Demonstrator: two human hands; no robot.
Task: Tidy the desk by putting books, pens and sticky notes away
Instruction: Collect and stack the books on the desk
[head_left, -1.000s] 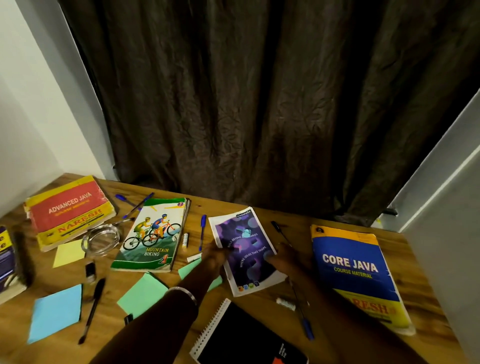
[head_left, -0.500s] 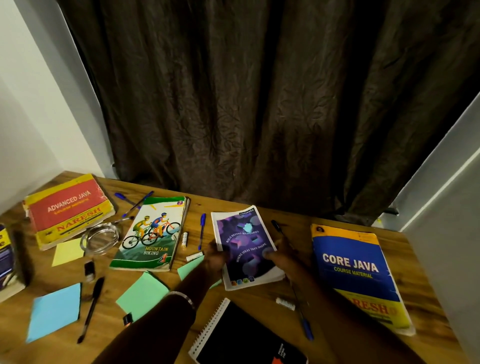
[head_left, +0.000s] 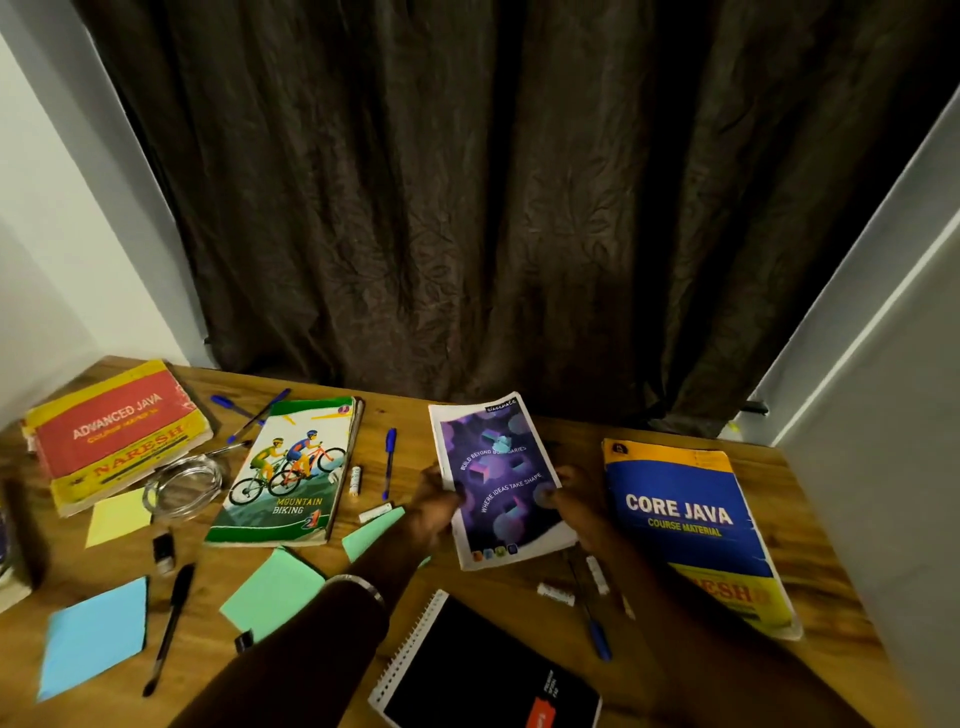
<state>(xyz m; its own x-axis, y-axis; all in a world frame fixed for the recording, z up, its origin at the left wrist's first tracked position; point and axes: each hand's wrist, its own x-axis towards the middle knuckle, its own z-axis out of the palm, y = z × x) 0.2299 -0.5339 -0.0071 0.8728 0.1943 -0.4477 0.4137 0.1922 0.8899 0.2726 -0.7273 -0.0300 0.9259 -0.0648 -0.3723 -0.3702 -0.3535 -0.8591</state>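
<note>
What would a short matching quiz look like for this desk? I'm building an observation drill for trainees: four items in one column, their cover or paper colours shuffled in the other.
Items:
1. Core Java book
2. Advanced Java book
3. Spiral notebook
4. Notebook held in both hands

Colours:
A. Black
B. Purple with a white border
C. Blue and yellow
D. Red and yellow

Pairs: 1-C, 2-D, 3-A, 4-B

The left hand and right hand grip the purple notebook's side edges.

The cycling book (head_left: 287, 475) lies left of the course book (head_left: 685, 525).
</note>
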